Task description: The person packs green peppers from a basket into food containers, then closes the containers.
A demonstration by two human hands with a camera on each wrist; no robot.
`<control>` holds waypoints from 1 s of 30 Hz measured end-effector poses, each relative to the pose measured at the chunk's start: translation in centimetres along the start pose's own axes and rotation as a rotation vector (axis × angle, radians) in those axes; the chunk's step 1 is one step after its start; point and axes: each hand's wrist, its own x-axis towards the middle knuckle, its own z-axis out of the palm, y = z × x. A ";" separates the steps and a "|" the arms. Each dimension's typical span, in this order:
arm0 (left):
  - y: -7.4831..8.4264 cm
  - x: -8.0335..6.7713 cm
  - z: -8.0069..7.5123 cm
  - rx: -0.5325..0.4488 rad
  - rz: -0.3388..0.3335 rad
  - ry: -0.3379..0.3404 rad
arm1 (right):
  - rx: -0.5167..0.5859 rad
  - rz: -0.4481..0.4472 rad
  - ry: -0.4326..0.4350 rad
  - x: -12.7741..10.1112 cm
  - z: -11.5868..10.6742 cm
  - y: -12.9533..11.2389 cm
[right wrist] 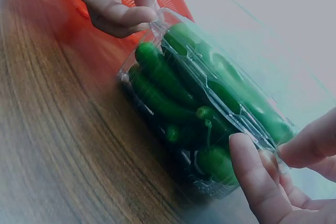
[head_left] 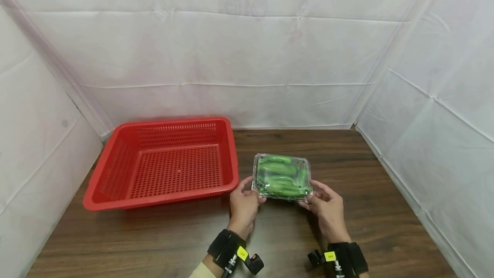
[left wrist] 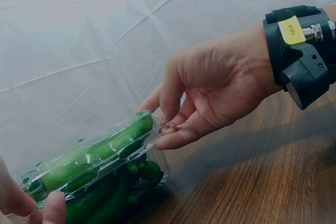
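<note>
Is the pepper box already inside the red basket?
No, the box sits on the table right of the basket, held by both hands.

Glossy clear plastic clamshell (head_left: pixel 281 177), perforated red plastic basket (head_left: pixel 162 166), wood-grain table (head_left: pixel 386 209).

Red basket (head_left: pixel 162 164) left; right side open

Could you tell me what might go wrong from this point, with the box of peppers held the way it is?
Both hands, the left hand and the right hand, pinch only the thin corner rim of the clear clamshell box, so it might slip or flex. The lid could pop open and spill the green peppers. The red basket sits close on the left, so the box might bump its rim.
</note>
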 end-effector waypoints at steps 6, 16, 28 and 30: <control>-0.3 0.1 0.0 -0.059 0.014 0.038 | -0.005 0.023 0.021 0.0 0.1 0.2; -0.5 0.5 0.1 -0.145 0.005 0.039 | 0.019 0.040 -0.003 0.6 0.4 -0.1; -1.2 0.9 0.0 -0.088 0.042 0.041 | 0.030 0.076 -0.025 1.6 0.4 0.3; -1.4 0.9 0.0 -0.058 0.054 0.048 | 0.026 0.078 -0.031 1.8 0.3 0.3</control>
